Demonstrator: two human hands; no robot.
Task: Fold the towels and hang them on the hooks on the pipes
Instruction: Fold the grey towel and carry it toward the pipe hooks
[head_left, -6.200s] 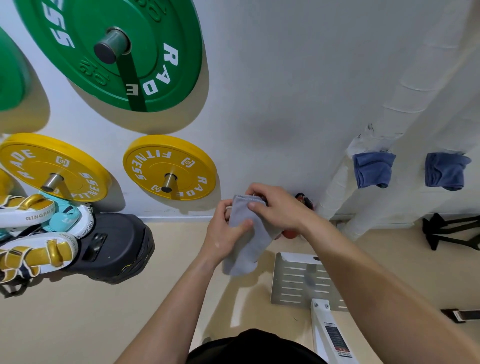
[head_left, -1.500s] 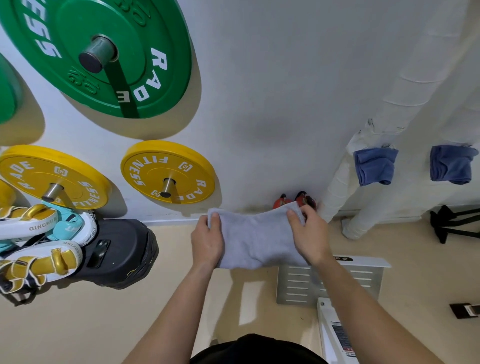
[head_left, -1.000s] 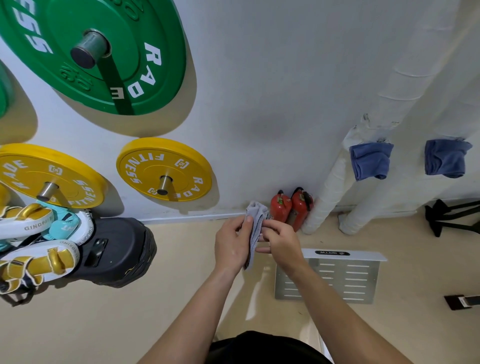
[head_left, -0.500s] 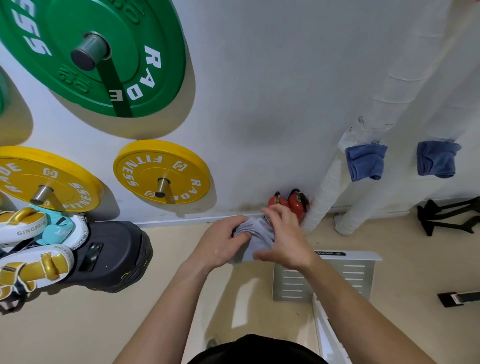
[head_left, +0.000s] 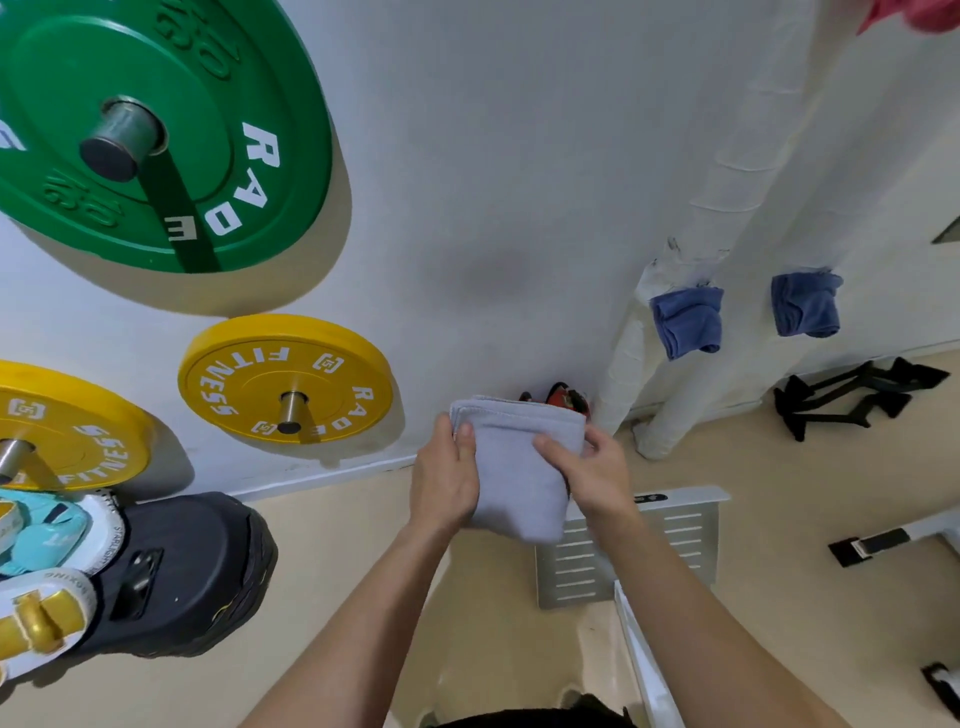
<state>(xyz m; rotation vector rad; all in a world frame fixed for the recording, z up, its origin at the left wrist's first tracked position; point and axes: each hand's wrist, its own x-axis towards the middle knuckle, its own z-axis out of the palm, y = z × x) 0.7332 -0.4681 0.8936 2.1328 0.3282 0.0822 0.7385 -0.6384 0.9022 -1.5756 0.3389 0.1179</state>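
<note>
Grip: left hand (head_left: 444, 480) and right hand (head_left: 589, 475) pinch grey towel (head_left: 514, 467), long axis vertical.

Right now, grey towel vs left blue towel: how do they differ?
Colour: grey towel is pale grey, blue towel dark blue.
Support: grey towel is gripped by left hand and right hand; blue towel hangs on a pipe.
Shape: grey towel looks flat, blue towel bunched.
Both are folded.

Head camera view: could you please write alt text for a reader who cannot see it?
A person's left hand and right hand hold a folded grey towel before a white wall. To the right, two blue towels hang on white wrapped pipes; a green weight plate and yellow weight plates are mounted at left.
</note>
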